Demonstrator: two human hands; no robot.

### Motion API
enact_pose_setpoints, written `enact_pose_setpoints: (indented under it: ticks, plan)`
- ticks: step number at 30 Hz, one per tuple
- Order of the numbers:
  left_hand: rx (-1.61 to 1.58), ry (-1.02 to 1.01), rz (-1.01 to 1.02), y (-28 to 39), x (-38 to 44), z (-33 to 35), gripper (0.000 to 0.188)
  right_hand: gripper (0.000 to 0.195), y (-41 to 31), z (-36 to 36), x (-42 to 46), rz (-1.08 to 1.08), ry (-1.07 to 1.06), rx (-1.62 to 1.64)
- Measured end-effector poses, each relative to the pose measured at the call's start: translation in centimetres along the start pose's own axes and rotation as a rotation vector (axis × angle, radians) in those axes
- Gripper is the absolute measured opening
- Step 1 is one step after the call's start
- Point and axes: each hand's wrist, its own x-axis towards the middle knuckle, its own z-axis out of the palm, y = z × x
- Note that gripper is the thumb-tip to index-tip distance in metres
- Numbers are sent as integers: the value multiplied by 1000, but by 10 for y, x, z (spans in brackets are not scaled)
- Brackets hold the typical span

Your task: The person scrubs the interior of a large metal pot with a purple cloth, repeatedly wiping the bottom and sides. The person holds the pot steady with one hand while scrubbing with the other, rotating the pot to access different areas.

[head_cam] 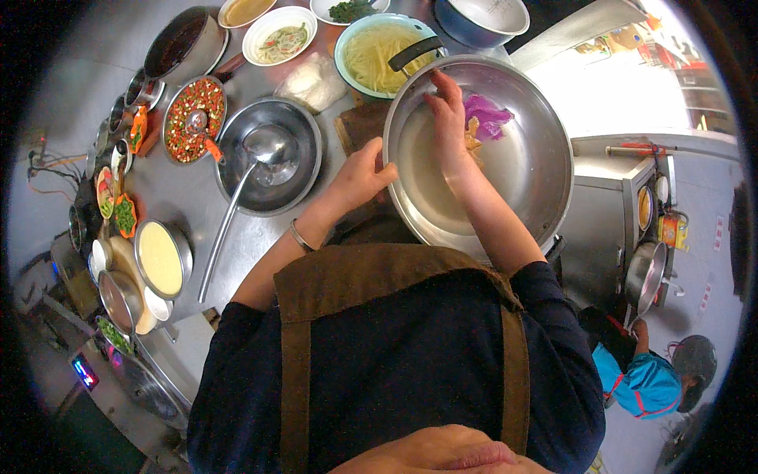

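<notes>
A large steel basin (515, 195) stands before me, with cloudy liquid, a purple leaf piece (487, 115) and a tan piece of food (472, 139) in it. Over the inside of the basin is my right hand (448, 112), fingers spread and nothing seen in them. My left hand (370, 172) is at the basin's left rim, thumb and fingers apart; whether it touches the rim is unclear. Left of it sits a dark metal bowl (305, 186) with a steel ladle (222, 234) in it. Behind the basin is a light-blue enamel bowl (388, 56) of pale shreds.
A tray of chopped red and green peppers (207, 95), a deep pot (204, 50) and a bowl of yellow liquid (160, 258) stand on the steel counter (195, 207) to the left. Another person (642, 379) is at the lower right, beside a steel pan (645, 278).
</notes>
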Motion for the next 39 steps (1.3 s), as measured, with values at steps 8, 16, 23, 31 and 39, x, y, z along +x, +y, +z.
enact_pose_setpoints:
  ticks: [8, 16, 23, 31, 39]
  plan:
    - [36, 28, 53, -4, 0, 0, 27, 46, 13, 3, -6, 61, -37, 127]
    - [4, 26, -2, -6, 3, 1, 24, 46, -20, 20, -49, 228, -150, 181]
    - [-92, -34, -70, 0, 4, 2, 24, 44, -26, 17, -40, 150, -115, 159]
    - [-89, -22, -54, 0, 4, 2, 24, 46, -24, 13, -51, 135, -240, 102]
    - [-93, -22, -64, 1, 4, 2, 23, 45, -27, 13, -67, 155, -280, 153]
